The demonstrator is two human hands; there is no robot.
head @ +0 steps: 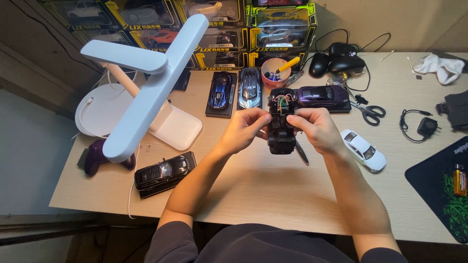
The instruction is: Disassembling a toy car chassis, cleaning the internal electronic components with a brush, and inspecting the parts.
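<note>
Opened black model car (281,127), wiring exposed, sits pinched between left hand (242,130) and right hand (318,128), both grips closed on it. Thin wires just above the grip could snag or tear under a fingertip.

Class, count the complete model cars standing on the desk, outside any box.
5: blue, silver-blue, purple, white, black. Boxed ones behind are excluded; the opened one in hand too.

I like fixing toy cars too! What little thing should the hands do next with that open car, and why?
Probably tease the coloured wires aside with a fingertip. Both the left hand and the right hand grip the opened black toy car, and the wires bunch at its exposed top end.
</note>
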